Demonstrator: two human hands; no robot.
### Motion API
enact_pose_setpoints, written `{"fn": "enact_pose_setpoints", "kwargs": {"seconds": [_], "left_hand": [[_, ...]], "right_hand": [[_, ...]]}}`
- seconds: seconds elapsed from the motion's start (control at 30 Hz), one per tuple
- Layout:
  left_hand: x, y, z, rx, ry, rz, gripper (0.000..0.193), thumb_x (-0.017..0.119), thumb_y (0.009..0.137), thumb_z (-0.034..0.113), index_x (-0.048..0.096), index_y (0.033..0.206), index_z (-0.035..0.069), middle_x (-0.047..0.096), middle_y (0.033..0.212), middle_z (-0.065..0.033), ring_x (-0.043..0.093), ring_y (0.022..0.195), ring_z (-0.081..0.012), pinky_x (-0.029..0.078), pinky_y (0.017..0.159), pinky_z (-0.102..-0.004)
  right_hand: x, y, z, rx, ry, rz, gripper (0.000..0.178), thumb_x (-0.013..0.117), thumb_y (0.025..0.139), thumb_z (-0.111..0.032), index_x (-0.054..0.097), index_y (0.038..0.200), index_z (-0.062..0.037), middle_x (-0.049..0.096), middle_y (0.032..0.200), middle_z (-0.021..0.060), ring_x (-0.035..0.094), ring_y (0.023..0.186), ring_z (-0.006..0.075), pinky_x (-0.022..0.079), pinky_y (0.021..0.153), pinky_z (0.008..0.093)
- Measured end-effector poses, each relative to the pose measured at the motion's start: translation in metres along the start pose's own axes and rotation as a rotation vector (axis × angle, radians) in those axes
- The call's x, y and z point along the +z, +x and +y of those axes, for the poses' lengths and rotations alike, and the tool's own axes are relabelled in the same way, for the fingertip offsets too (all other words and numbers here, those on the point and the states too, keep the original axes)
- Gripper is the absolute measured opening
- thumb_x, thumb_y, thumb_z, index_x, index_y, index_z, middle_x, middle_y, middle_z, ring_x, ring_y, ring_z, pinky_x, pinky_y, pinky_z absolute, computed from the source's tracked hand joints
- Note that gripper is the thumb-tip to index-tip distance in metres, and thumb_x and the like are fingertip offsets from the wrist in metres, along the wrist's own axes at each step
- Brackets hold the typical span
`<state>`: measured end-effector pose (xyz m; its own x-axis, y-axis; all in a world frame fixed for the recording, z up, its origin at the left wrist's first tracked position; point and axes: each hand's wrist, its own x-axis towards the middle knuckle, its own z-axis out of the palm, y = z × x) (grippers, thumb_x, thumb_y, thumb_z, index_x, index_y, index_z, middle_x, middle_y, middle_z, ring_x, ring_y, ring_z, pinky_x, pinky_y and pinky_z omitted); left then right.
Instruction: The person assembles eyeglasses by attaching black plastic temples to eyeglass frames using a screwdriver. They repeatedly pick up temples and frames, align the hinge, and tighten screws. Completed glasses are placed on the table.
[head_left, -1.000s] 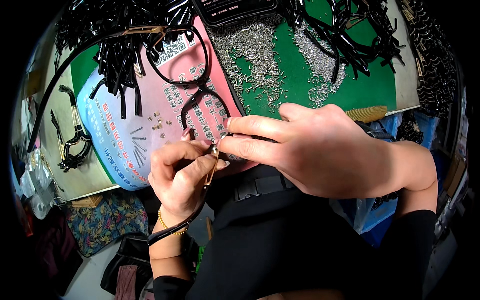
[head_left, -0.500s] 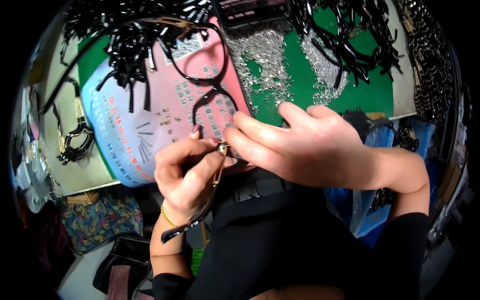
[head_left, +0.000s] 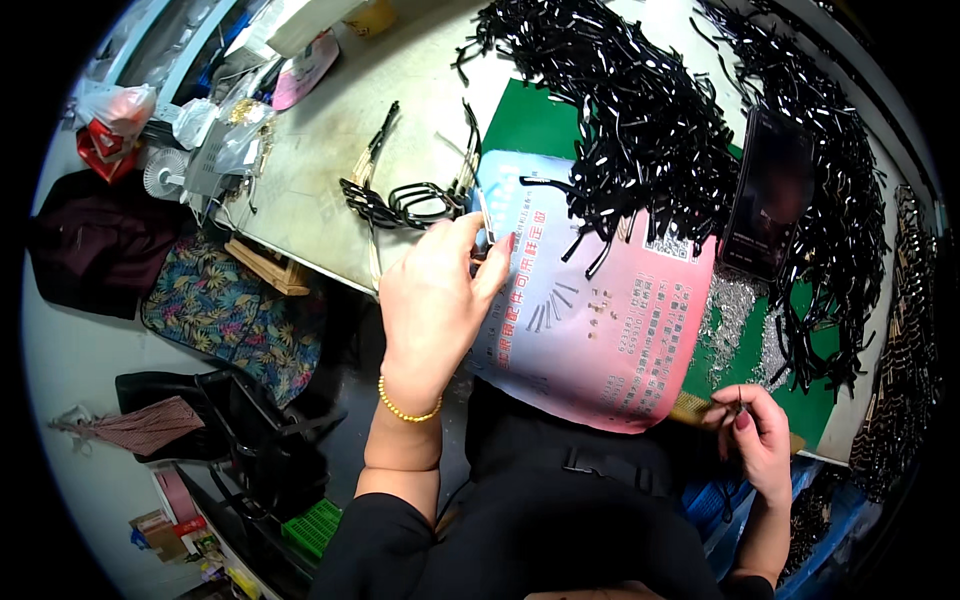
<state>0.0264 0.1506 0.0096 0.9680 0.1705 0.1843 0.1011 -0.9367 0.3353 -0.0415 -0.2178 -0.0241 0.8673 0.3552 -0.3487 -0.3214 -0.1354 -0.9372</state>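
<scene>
My left hand [head_left: 435, 300], with a yellow beaded bracelet at the wrist, reaches over the left part of a blue and pink printed mat [head_left: 640, 385]. Its thumb and forefinger pinch an eyeglass temple [head_left: 487, 218] beside black eyeglass frames [head_left: 425, 203] on the pale table. At the mat's lower right, my right hand [head_left: 757, 440] is closed, its fingertips together around something small and dark that I cannot make out. Thin dark rods [head_left: 552, 308] and tiny gold-coloured parts [head_left: 600, 312] lie on the mat.
A large heap of black temples [head_left: 630, 110] covers the mat's far side. A dark phone [head_left: 768, 195] stands right of it, near small silver metal pieces [head_left: 735, 320] on a green mat [head_left: 530, 115]. Bags and a small fan [head_left: 166, 173] sit far left. A green crate [head_left: 313, 528] is below.
My hands, together before, are now wide apart. The left has gone left to the frames; the right has moved right. The view has shifted left, and the eyeglass frame no longer hangs before my hands.
</scene>
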Motion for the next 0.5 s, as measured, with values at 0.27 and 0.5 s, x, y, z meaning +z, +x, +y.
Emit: {"fn": "enact_pose_setpoints", "kwargs": {"seconds": [0.27,0.5], "left_hand": [[0.045,0.051,-0.081,0.233,0.299,0.185,0.046,0.064,0.096,0.037,0.06,0.132,0.008,0.066,0.117,-0.013,0.062,0.11,-0.0339,0.022,0.117,-0.0605],[0.019,0.039,0.075,0.683,-0.101,0.279,0.031,0.064,0.096,0.003,0.063,0.127,0.003,0.065,0.119,-0.0153,0.061,0.113,-0.0303,0.049,0.094,-0.0397]], "right_hand": [[-0.009,0.004,-0.002,-0.156,0.153,-0.008,0.019,0.055,0.101,-0.013,0.061,0.113,0.0009,0.058,0.083,0.0026,0.054,0.066,0.0079,0.047,0.059,0.0238],[-0.084,-0.039,-0.012,-0.1,-0.848,0.632,0.017,0.063,0.095,-0.017,0.063,0.109,-0.0079,0.066,0.098,0.0097,0.067,0.083,0.0296,0.052,0.073,0.0381]]}}
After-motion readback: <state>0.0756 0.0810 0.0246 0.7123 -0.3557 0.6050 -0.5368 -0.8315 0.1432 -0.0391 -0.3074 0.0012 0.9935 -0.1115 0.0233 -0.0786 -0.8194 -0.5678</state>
